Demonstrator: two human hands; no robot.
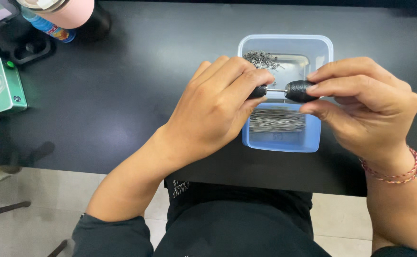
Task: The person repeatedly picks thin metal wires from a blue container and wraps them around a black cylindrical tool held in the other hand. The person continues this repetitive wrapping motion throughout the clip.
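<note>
A: We have a small tool with two black knurled knobs in hand. Our left hand pinches the left knob, our right hand pinches the right knob, and a thin metal rod bridges the gap between the fingers.

B: Both sets of fingers are clenched on it, then. To do this well, we'd say keep the rod level and the two knobs in line, with the grip at the fingertips, so nothing bends.

A: Agreed. Just below the fingers sits the clear blue plastic tub on the black desk, with a bundle of straight wire pieces under the tool and a heap of small coils beyond the left fingertips.

B: And packaging?

A: Well away from the left fingers: a green box-shaped device with a pale hexagon emblem, a pink cup, and a blue bottle with a bright label. Print is too small to read.
</note>
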